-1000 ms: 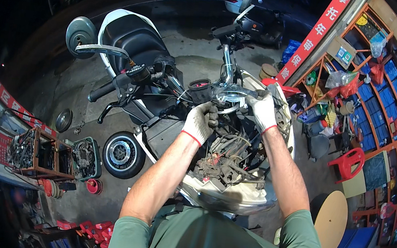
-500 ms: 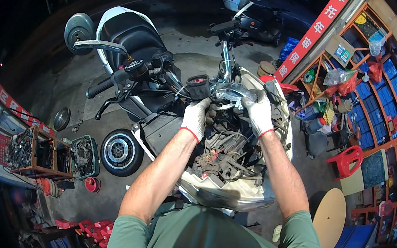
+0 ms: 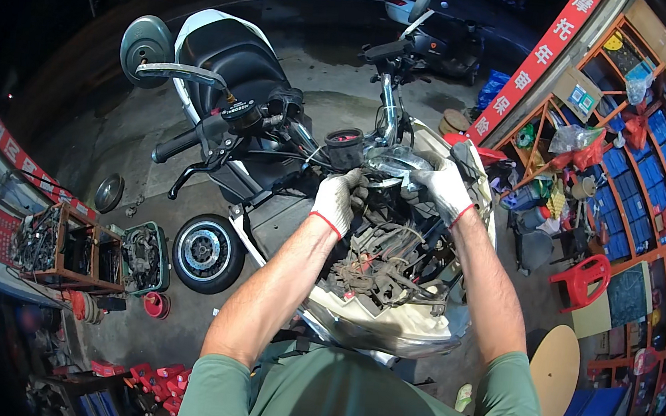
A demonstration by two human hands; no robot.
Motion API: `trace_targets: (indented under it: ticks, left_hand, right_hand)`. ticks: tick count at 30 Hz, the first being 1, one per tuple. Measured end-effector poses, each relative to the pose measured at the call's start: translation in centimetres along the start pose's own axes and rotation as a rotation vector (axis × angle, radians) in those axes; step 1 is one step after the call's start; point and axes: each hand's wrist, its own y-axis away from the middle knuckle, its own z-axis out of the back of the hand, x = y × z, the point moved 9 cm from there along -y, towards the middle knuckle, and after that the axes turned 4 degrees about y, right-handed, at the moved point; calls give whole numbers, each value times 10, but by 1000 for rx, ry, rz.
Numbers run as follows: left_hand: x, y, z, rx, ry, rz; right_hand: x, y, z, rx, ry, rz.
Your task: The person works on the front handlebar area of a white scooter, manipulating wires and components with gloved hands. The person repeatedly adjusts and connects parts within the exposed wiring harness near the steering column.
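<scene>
I look down on a white scooter with its front cover off, showing a tangle of wires. My left hand, in a white glove with a red cuff, is closed on a part at the top of the open front, just below the round black gauge. My right hand, gloved the same way, grips a shiny chrome piece beside the steering stem. The two hands sit close together. The handlebar with its black grip stretches out to the left.
A loose wheel lies on the concrete floor to the left, near crates of parts. A second scooter is parked ahead. Shelves of boxed goods, a red plastic stool and a round wooden board stand to the right.
Both hands have shifted slightly up and inward on the scooter's front, and they stay closed on the parts there. The view has tilted a little.
</scene>
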Motion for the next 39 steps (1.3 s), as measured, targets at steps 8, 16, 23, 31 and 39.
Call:
trace_targets:
  ticks: [8, 16, 23, 31, 39]
  left_hand:
    - [2, -6, 3, 29, -37, -21]
    - [-4, -4, 7, 4, -216, -77]
    - [-7, 3, 2, 58, -274, -125]
    - [-13, 4, 9, -156, -261, -227]
    - [-9, 9, 5, -190, -305, -321]
  right_hand:
    - [-11, -14, 8, 156, 226, -58]
    - [2, -25, 0, 248, 457, 165]
    - [12, -47, 18, 135, 595, 221]
    - [5, -60, 20, 108, 390, 144]
    - [6, -52, 10, 22, 385, 279]
